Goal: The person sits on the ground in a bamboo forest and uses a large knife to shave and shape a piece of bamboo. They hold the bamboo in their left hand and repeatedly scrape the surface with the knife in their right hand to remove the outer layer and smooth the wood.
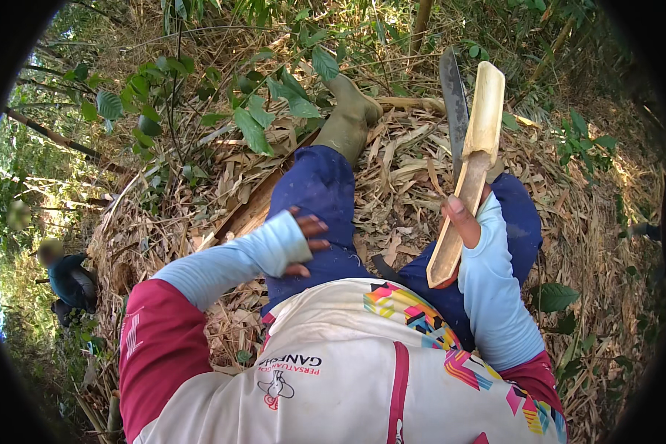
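Note:
My right hand [468, 220] is closed around a split piece of bamboo [485, 111], with the thumb across its hollow face. The bamboo is pale and trough-shaped, slanting away from my lap, with a narrower lower part. Alongside its far half stands a dark machete blade [453, 92]. The blade's lower end passes behind the bamboo, so I cannot tell whether the same hand grips its handle. Over my left thigh, my left hand [308, 240] has its fingers apart and holds nothing.
Dry leaves and bamboo litter [403, 166] cover the ground around my legs. A green rubber boot [348, 118] is on my left foot, near a leafy sapling [255, 126]. Split bamboo [251, 207] lies beside my left leg. Another person [74, 281] is far left.

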Demonstrator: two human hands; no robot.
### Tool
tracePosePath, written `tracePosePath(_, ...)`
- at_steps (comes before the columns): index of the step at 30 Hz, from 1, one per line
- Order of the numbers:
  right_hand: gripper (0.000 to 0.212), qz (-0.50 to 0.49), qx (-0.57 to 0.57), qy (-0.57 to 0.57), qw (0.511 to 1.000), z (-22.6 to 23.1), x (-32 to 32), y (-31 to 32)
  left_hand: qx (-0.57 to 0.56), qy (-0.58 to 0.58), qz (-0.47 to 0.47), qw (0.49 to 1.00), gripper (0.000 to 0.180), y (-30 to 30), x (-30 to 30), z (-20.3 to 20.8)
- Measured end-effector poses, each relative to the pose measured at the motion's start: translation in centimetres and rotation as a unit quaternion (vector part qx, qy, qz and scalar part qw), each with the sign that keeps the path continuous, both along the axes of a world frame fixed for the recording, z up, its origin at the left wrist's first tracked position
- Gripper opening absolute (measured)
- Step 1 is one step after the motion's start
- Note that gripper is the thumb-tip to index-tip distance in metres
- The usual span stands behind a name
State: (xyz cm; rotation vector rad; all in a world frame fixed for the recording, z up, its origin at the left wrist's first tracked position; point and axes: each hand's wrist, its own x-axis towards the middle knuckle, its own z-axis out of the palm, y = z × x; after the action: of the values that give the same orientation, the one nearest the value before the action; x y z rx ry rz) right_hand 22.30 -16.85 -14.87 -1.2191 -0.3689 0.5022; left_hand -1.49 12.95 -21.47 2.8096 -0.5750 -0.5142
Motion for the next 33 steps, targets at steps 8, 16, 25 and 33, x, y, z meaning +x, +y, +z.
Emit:
tracePosePath(8,0.091,0.067,-0.055,-0.072,0.994,2.0,-1.6,1.7,-0.238,-0.317,0.571,0.719,0.040,5.7,-1.3,9.2)
tracePosePath(16,0.089,0.136,-0.084,-0.157,0.975,4.0,-2.8,4.1,-0.603,-0.254,0.458,0.602,0.047,-9.3,6.3,12.2)
tracePosePath(25,0.092,0.162,-0.068,-0.178,0.968,4.4,-6.2,6.6,-0.689,-0.202,0.470,0.513,0.043,-9.9,8.4,8.4)
tracePosePath(33,0.077,0.144,-0.171,-0.077,0.972,1.0,-6.9,5.0,-0.621,-0.313,0.592,0.407,0.033,-1.2,4.5,8.7)
